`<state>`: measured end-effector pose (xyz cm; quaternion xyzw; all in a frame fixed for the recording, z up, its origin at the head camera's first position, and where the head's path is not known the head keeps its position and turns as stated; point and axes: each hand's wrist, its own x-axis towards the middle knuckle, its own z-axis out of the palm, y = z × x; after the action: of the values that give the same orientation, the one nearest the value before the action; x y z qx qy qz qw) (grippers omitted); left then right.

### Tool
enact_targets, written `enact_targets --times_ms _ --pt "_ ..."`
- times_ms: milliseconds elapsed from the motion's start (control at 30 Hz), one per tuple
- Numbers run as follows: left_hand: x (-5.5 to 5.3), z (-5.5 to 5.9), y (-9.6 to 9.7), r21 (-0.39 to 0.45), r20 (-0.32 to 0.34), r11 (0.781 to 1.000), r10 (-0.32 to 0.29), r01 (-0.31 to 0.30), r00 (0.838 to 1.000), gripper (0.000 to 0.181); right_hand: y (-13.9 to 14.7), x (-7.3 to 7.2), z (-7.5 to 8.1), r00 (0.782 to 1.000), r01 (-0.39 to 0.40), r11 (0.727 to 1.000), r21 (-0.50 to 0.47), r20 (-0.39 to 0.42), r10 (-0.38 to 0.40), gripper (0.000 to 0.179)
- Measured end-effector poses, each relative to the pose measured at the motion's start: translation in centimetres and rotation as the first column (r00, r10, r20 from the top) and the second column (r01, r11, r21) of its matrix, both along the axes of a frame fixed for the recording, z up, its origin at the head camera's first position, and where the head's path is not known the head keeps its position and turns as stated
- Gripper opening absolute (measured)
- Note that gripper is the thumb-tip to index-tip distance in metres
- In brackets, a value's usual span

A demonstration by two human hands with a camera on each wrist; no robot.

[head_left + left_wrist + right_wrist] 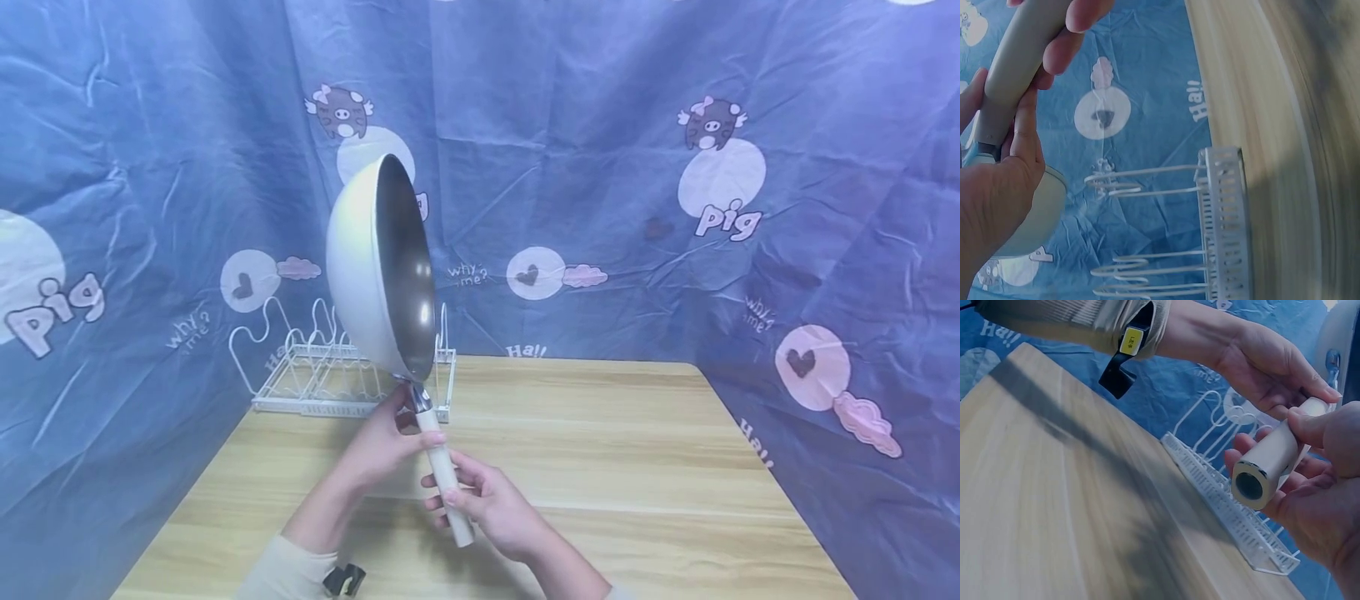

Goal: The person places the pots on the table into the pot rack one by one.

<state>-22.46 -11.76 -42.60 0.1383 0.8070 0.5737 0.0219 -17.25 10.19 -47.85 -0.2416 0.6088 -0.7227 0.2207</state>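
Observation:
A deep frying pan (356, 258), white outside and dark inside, is held up on edge with its handle slanting down toward me. My left hand (386, 442) grips the upper handle close to the metal collar, thumb across the front. Lower down, my right hand (491, 504) holds the pale handle (455, 508) between thumb and fingers. In the right wrist view the handle's hollow end (1249, 485) points at the camera, with both hands around the handle. The left wrist view shows the left hand (997, 194) beneath the handle and part of the pan's white outside behind it.
Behind the pan, a white wire rack (277, 407) with looped dividers stands at the back left of the wooden table (600, 442). Blue printed cloth (600, 167) hangs around the back and sides. A black strap mount (345, 579) is on the left wrist.

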Motion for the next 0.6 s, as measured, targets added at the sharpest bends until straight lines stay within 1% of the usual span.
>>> enact_targets --times_ms 100,200,300,400,533,600 --pt "0.0 -0.3 -0.8 -0.012 0.002 1.0 0.006 -0.006 1.0 0.091 -0.8 0.1 -0.2 0.999 -0.015 1.0 -0.008 0.028 0.016 0.063" --pt "-0.1 -0.9 -1.2 -0.027 0.01 0.999 0.018 -0.018 1.0 0.091 -1.2 0.2 -0.6 0.997 -0.022 1.0 -0.016 0.069 0.023 0.063" --pt "-0.2 -1.4 -1.4 -0.038 0.023 0.999 0.028 -0.027 0.999 0.08 -1.5 0.2 -1.1 0.995 -0.02 0.999 -0.028 0.099 0.023 0.063" --pt "-0.4 -2.0 -1.3 -0.026 0.051 0.999 0.032 -0.031 0.998 0.071 -1.7 0.2 -1.5 0.993 -0.015 0.999 -0.039 0.116 0.02 0.064" --pt "-0.7 -2.7 -1.4 0.001 0.083 1.0 0.01 -0.01 0.996 0.067 -1.8 0.2 -2.0 0.99 -0.018 0.999 -0.044 0.138 0.024 0.065" --pt "-0.8 -3.0 -1.5 0.017 0.097 1.0 -0.011 0.009 0.995 0.066 -1.9 0.1 -2.1 0.988 -0.02 0.999 -0.049 0.149 0.028 0.066"
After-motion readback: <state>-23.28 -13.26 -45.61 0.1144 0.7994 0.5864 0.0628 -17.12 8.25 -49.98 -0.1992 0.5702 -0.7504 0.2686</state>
